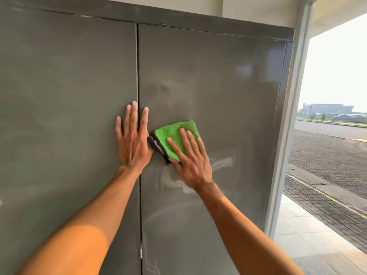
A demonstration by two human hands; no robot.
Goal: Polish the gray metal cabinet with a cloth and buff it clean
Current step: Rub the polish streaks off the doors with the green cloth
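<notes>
Gray cabinet (218, 80) shows smears below, haze above, so polishing seems partway; right hand (190, 157) presses green cloth (172, 133) flat-fingered, left hand (133, 139) braces open.

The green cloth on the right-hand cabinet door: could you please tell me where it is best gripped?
Pinch the green cloth at its free upper edge, coming from above right. It lies folded flat on the upright door under the straight fingers of the right hand, and the left hand crowds its dark lower-left border, so probably only that edge is open.
</notes>
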